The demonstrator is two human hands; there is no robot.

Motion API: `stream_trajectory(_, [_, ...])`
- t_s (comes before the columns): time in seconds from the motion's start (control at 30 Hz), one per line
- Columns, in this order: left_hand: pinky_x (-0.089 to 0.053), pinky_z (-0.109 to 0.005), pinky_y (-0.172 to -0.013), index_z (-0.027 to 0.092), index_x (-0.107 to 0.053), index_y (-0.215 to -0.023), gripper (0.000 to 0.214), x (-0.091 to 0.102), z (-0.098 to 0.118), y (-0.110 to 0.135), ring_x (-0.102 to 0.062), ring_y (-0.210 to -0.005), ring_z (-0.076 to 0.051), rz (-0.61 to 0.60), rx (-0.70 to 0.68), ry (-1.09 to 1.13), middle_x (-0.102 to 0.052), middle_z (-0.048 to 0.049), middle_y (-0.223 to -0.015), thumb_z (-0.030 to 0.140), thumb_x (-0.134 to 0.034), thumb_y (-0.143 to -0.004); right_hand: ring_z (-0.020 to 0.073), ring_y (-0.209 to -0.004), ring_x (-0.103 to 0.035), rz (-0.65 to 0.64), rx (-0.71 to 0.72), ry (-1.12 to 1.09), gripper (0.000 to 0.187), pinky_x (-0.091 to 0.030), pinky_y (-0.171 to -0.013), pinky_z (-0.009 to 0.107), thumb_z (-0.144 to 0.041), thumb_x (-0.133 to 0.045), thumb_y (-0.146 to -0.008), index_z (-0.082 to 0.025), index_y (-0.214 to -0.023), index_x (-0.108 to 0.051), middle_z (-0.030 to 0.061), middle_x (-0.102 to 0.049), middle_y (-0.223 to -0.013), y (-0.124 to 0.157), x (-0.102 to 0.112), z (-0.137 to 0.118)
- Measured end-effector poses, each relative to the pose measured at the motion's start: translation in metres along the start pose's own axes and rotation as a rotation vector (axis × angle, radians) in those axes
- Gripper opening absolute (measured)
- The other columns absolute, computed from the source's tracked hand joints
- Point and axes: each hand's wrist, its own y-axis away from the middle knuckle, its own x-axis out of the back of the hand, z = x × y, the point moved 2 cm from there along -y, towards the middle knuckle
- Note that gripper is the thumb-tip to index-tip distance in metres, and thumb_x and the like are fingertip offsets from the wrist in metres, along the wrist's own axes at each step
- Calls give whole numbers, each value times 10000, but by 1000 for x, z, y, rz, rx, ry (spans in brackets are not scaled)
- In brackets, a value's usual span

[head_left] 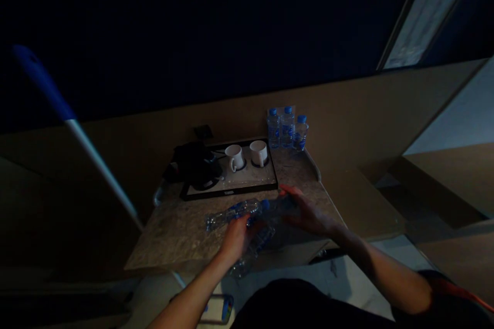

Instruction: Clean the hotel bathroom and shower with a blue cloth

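Note:
My left hand (236, 239) is closed around clear plastic bottles over the front of the stone-patterned counter. One plastic bottle (231, 212) lies sideways with its blue cap pointing right. Below it, another clear bottle (262, 239) slants down past the counter's front edge, partly hidden by the fingers. To the right, my right hand (303, 213) is curled around what looks like a further bottle (284, 205), blurred by motion and close to the blue cap.
A black-edged tray (250, 185) on the counter (170, 231) holds two white mugs (233, 157) and a dark kettle-like object (204, 169). Three blue-capped bottles (287, 131) stand at the back right. A blue-handled pole (100, 164) leans at the left.

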Motion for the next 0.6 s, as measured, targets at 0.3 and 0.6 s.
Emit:
stream_trajectory(0.3, [-513,-317,-871,163,-761,-1069,279,13,1,6,-740,-1030,-271,-61,40,-145,-792,-100,-1070,347,-581,-962,278,-1308,-597,-275,-19,-142,486,-505,-1123,479,-409,-583,-926,-272,-1392,-573,110,-609,-1422,-4,6,-4])
stream_trajectory(0.6, [-525,-424,-1003,166,-557,-1445,595,-3,22,-27,-686,-1170,-332,-156,-4,-424,-719,-158,-1277,475,-641,-944,336,-1070,-710,-147,-371,696,522,-558,-946,485,-574,-411,-1008,-198,-1138,-747,158,-740,-1103,-121,115,-3])
